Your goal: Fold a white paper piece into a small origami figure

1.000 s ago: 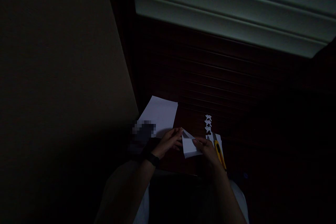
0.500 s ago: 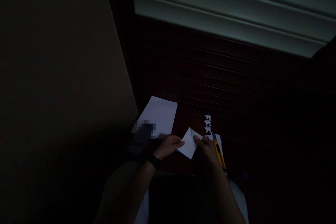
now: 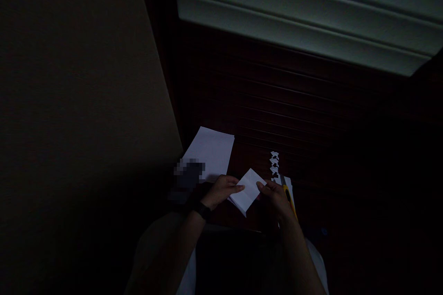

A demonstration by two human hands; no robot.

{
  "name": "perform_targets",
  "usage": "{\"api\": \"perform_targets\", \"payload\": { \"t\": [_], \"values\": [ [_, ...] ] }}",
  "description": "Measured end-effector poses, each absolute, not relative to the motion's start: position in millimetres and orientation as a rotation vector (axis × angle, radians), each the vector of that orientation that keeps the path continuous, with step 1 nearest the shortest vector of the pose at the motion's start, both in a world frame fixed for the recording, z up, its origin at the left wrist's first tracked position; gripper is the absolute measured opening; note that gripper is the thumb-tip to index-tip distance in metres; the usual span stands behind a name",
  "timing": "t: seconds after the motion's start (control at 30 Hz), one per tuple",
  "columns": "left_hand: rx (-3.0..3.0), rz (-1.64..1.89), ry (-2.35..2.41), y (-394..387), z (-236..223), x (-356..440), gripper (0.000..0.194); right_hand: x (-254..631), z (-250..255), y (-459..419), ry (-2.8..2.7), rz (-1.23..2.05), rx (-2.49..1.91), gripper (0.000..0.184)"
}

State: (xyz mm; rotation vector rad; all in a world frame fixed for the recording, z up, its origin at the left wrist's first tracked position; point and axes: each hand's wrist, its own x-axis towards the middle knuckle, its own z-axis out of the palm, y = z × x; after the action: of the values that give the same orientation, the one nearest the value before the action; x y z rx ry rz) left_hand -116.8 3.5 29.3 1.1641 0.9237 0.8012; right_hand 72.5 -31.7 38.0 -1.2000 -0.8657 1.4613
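1. Holding the creased white paper (image 3: pixel 247 188) between both hands suits this folding step; in the head view it sits in front of the person, over the tabletop (image 3: pixel 249 156), though I cannot tell whether it touches the wood.
2. The left hand (image 3: pixel 221 192) has its grip clamped on the paper's left edge, thumb on the upper face. It seems best used as the anchor.
3. The right hand (image 3: pixel 276 197) pinches the right corner, its thumb also on top. Guiding from here should let the corners meet cleanly.
4. A second layer peeks out along the lower-left edge, so aligning the layers before pressing any crease looks wise.
5. Pressing against the tabletop would likely give a sharper line than pressing in the air.
6. Mind the yellow utility knife (image 3: pixel 287 192) just beside the right hand; the paper stack (image 3: pixel 217 147) and small folded paper pieces (image 3: pixel 274 161) lie farther forward.
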Motion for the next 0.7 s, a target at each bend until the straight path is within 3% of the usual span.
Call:
{"api": "perform_targets", "payload": {
  "t": [0.7],
  "values": [
    [1.277, 0.644, 0.893, 3, 41, -130, 0.032, 87, 46, -34, -1.218, 1.53, -1.28, 0.035]
  ]
}}
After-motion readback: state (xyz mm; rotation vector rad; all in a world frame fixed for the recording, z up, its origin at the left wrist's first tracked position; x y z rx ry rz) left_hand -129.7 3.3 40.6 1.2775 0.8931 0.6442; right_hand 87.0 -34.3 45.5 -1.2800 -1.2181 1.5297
